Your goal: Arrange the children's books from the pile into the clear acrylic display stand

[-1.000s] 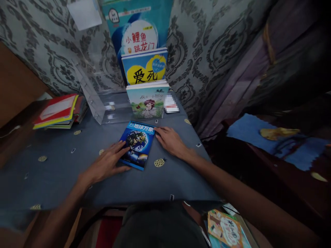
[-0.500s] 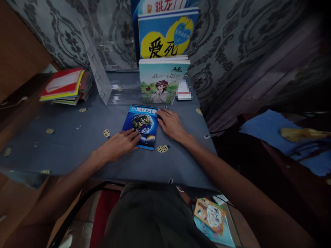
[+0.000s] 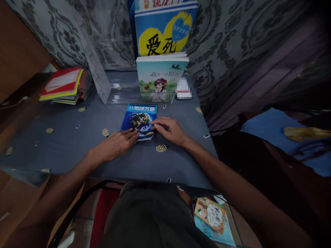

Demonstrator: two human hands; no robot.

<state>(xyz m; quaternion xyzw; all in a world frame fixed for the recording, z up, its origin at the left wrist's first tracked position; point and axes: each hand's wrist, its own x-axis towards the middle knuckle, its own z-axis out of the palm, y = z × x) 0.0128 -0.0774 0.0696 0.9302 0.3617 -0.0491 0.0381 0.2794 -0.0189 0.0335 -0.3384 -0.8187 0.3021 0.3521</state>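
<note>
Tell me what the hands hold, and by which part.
Nothing lifted: left hand and right hand press fingertips on the blue Earth book's near end, flat on the table.

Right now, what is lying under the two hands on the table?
A blue book with an Earth picture lies flat on the grey tablecloth. The left hand and right hand cover its near edge; that part is hidden.
</note>
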